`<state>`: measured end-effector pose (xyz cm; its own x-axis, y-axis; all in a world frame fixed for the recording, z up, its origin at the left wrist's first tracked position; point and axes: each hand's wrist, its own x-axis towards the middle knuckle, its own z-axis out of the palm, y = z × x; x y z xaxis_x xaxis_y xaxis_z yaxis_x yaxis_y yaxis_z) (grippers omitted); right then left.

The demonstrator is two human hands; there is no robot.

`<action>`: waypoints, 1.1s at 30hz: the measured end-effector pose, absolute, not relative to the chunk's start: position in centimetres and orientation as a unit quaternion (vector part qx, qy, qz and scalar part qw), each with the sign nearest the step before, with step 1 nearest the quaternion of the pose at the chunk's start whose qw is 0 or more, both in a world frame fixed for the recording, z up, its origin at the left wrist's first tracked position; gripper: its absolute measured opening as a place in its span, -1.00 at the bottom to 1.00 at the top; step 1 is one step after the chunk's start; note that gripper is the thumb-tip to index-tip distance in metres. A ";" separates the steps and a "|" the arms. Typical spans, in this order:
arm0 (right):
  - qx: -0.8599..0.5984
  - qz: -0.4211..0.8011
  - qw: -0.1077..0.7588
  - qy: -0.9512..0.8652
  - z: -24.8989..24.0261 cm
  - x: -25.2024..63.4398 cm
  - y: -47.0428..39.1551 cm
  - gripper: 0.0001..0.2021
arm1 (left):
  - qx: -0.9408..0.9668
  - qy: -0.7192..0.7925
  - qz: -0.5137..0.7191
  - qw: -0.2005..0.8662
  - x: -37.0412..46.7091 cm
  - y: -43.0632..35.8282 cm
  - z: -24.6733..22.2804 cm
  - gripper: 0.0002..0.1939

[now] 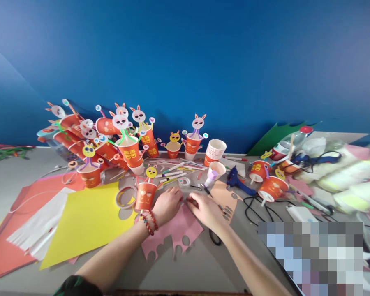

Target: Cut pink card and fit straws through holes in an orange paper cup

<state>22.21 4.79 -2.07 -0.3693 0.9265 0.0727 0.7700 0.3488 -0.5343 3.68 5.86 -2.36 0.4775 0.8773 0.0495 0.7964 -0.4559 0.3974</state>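
Observation:
My left hand (pixel 169 204) wears a red bead bracelet (pixel 149 223), and its fingers curl together at the tips. Opposite it, my right hand (pixel 205 209) has thumb and fingers closed in a pinch, close to the left fingertips. Anything between the fingers is too small or hidden to make out. Under both hands lies a pink sheet of paper (pixel 189 226) with round bites cut from its near edge. Just left of my left hand stands an orange paper cup (pixel 146 195) with a yellow face figure (pixel 151 171) rising from it. A roll of tape (pixel 126 197) rests beside that cup.
Finished-looking rabbit cups (pixel 128 150) crowd the back left. Yellow paper (pixel 86 222) covers the left front. Stacked cups (pixel 215 151), markers (pixel 172 174) and a blue glue gun (pixel 239 182) lie behind my hands. Black cables and a pixelated block (pixel 314 255) occupy the right.

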 end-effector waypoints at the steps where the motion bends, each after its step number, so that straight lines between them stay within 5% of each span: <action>1: -0.531 0.217 0.186 -0.798 -2.1 22.1 4.7 -0.92 | 0.845 0.492 0.129 0.165 3.6 5.8 -2.4 -0.83; 19: -0.479 0.206 0.203 -0.829 -2.3 21.8 3.1 -0.81 | 0.827 0.445 0.259 0.227 2.3 2.9 -3.2 -0.84; 33: -0.526 0.162 0.171 -0.818 -2.8 23.7 2.9 -0.88 | 0.864 0.442 0.160 0.178 2.0 2.0 -3.3 -0.78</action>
<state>23.70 2.88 -2.82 -0.3891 0.9147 0.1094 0.8039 0.3951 -0.4445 2.02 1.97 -3.33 0.5572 0.8217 0.1192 0.7077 -0.5451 0.4494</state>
